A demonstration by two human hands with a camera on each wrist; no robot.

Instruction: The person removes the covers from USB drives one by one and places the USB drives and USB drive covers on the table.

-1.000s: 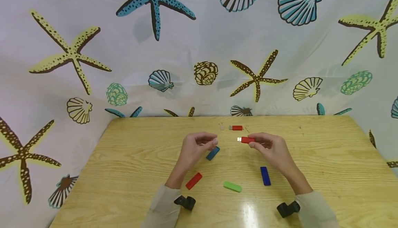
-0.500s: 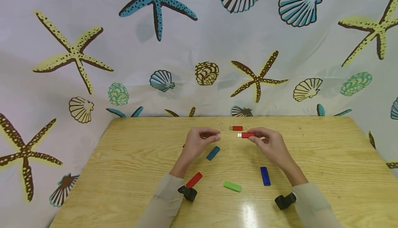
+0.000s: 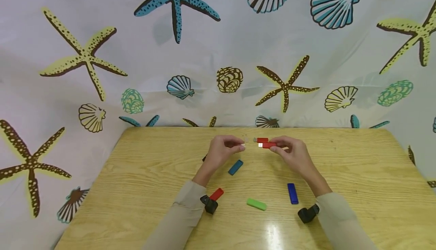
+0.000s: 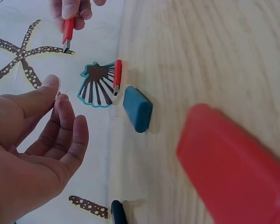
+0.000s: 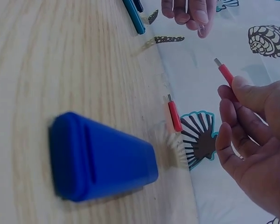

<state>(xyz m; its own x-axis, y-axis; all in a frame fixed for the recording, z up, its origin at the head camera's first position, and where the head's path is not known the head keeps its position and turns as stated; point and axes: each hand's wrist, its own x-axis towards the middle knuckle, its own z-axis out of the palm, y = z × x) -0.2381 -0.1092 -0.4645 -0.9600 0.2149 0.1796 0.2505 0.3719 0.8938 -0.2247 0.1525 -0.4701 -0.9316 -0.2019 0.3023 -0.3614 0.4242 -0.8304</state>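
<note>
The clock here lay flat on the desk, with twelve at the far edge and its middle in the wood between the small blocks.

Nearest, at seven and five o'clock, two light tan sleeves reached in. A little black camera sat on the left wrist, and another black camera sat on the right.

A bright green block lay at six o'clock. A red block lay at eight, partly hidden by the left camera in the head view. A dark blue block lay at four. A teal block lay between nine and ten, and a dark thing, too hidden to name, peeked out beside the left wrist.

The left hand was at ten o'clock. Its fingers pinched a tiny clear piece.

The right hand was at two o'clock. Its fingers pinched the back end of a red USB stick up in the air near one o'clock. The silver plug pointed to nine, toward the left hand, well apart from it.

A second red stick lay on the wood at twelve, plug also to nine. Farthest stood a white cloth with starfish and shells on it.
</note>
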